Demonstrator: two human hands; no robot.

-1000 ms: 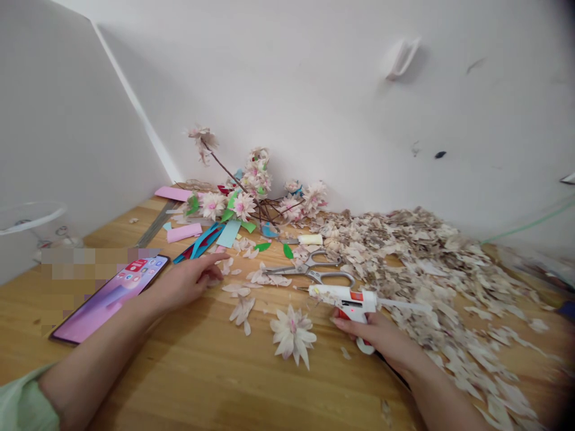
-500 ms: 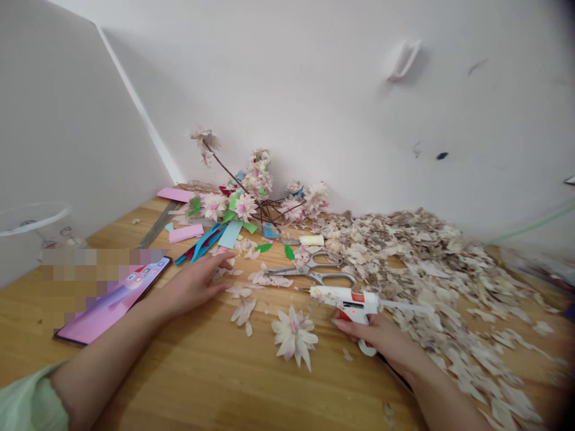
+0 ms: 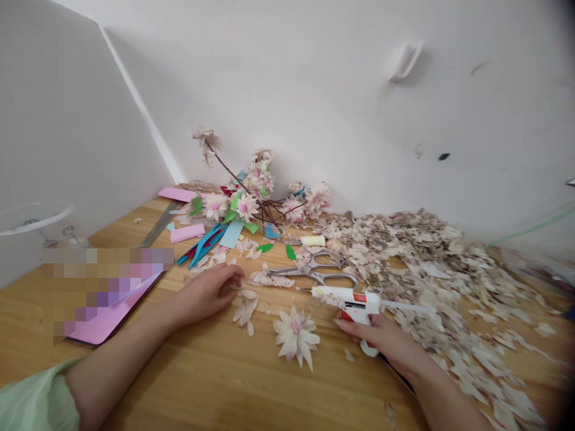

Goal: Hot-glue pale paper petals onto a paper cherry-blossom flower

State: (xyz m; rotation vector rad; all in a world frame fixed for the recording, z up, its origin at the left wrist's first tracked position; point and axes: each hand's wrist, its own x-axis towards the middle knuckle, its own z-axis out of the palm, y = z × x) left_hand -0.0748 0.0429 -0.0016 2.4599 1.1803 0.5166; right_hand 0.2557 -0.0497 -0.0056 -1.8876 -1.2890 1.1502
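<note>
The glue gun point(image 3: 354, 299) is gripped by its handle in the right hand point(image 3: 380, 335), its long axis running across the view, with the nozzle pointed left and the glue stick point(image 3: 411, 306) protruding to the right. The barrel is held just beyond the fingers. On the tabletop point(image 3: 215, 383), the flower point(image 3: 296, 338) is set between both hands, left of the handle. The left hand point(image 3: 209, 293) is curled beside loose petals point(image 3: 245, 311); whether one is pinched cannot be told.

White glue gun point(image 3: 345, 299) held level in right fingers point(image 3: 349, 327). Pale petals point(image 3: 246, 309) loose near left fingertips point(image 3: 236, 273). White flower point(image 3: 297, 339) face-up between the two.
</note>
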